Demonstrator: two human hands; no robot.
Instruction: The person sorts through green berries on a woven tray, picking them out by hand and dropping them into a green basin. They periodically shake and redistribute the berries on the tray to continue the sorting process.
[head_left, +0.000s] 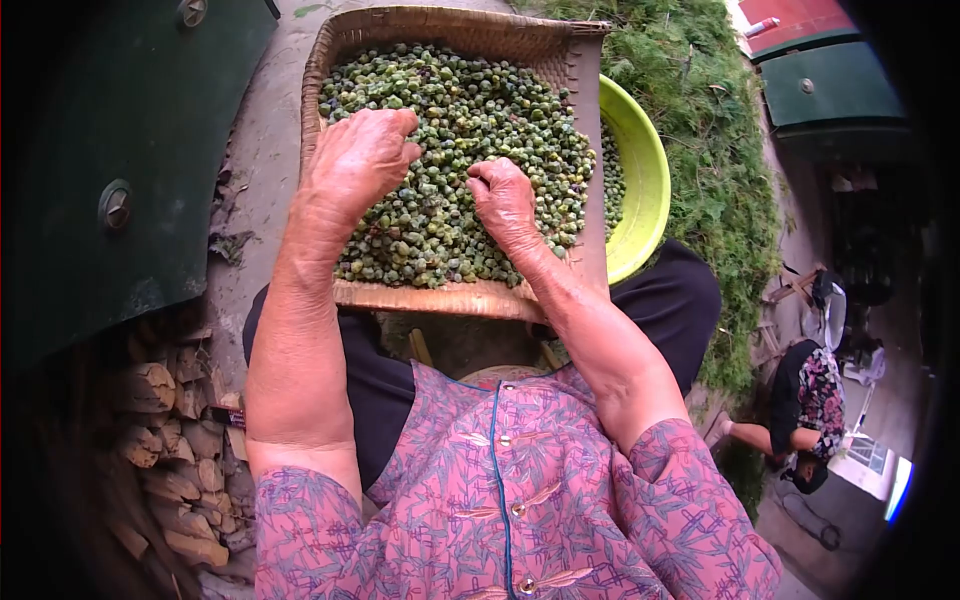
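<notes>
A woven wicker winnowing basket [450, 18] rests across my lap. Small round green berries [460, 130], some yellowish or dark, cover most of its inside. My left hand [366, 158] is over the left part of the heap, its fingers curled down and closed. What they hold, if anything, is hidden. Lower and nearer the middle, my right hand [503, 203] has thumb and fingertips pinched together just above the berries. Whatever is in that pinch is too small to make out.
A yellow-green basin [655, 185] with more berries stands partly under the basket's right side. Cut greenery [690, 110] lies beyond it. Split firewood [185, 450] is stacked at lower left, below a dark green cabinet [100, 150]. Another person [805, 400] is bent over at far right.
</notes>
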